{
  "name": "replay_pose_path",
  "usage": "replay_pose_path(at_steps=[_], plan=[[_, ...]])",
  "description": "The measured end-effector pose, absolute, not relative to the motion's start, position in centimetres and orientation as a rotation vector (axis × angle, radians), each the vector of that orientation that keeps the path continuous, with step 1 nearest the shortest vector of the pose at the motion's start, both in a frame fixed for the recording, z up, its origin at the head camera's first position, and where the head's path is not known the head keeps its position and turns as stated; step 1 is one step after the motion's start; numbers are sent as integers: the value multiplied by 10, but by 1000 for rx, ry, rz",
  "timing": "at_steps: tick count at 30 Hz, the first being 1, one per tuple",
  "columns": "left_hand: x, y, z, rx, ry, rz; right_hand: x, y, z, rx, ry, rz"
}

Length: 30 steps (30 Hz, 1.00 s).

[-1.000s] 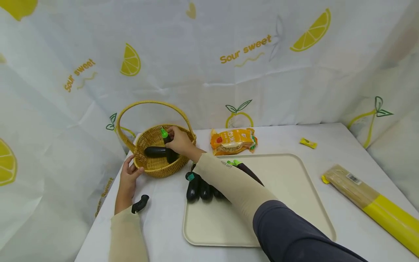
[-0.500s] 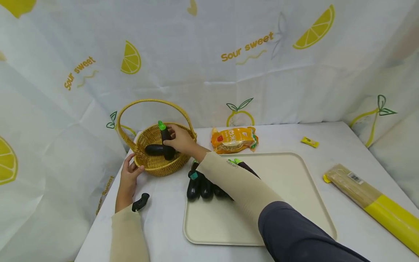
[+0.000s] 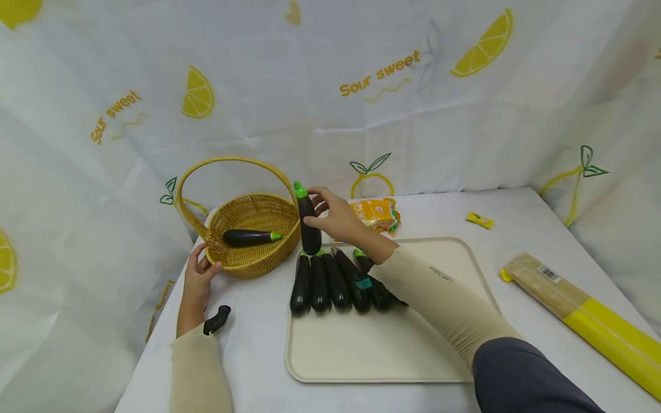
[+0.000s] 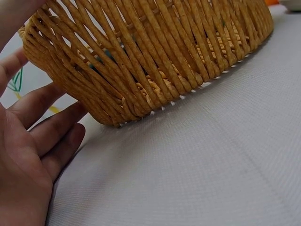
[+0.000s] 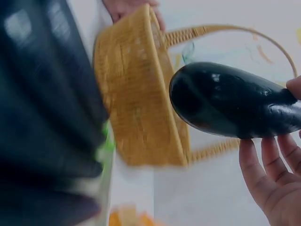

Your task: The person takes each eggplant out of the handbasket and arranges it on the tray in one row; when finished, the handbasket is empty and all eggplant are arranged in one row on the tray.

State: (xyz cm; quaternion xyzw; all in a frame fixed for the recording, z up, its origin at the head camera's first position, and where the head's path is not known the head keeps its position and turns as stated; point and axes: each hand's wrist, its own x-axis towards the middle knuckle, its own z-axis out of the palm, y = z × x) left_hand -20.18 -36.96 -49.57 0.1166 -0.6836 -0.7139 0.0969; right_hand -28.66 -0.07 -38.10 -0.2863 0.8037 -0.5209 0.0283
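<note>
My right hand (image 3: pixel 342 217) pinches an eggplant (image 3: pixel 310 229) with a green stem end, upright above the tray's back left edge, just right of the wicker basket (image 3: pixel 258 268). In the right wrist view, the held eggplant (image 5: pixel 230 101) shows its dark round end beside the basket's rim. Inside the basket lies another eggplant (image 3: pixel 247 237), its green end pointing right. My left hand (image 3: pixel 197 287) holds the basket's left side; in the left wrist view its fingers (image 4: pixel 49 113) lie against the woven wall. Several eggplants (image 3: pixel 320 292) rest in a row on the beige tray (image 3: pixel 361 358).
An orange printed food bag (image 3: pixel 379 214) lies behind the tray, partly hidden by the right hand. A small yellow packet (image 3: pixel 479 219) sits at the back right. Along the right side is a long yellow and clear package (image 3: pixel 573 304). The basket's tall handle (image 3: pixel 234 159) arches over it.
My right hand has lifted the eggplant out of the basket and carried it right, over the tray's edge. The other eggplant stays in the basket. My left hand remains at the basket.
</note>
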Motion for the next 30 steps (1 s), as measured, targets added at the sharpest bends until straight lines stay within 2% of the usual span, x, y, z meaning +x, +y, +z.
replay_pose_path(at_steps=[7, 16, 22, 30], plan=[[-201, -372, -494, 356, -2026, -2121, -282, 73, -392, -712, 2555, -1607], [-202, -370, -495, 367, -2032, -2101, -263, 151, -408, -507, 2691, -1323], [-204, -371, -495, 362, -2005, -2122, -253, 175, -435, -397, 2626, -1199], [-201, -369, -495, 338, -1989, -2121, -238, 182, -462, -353, 2581, -1150]])
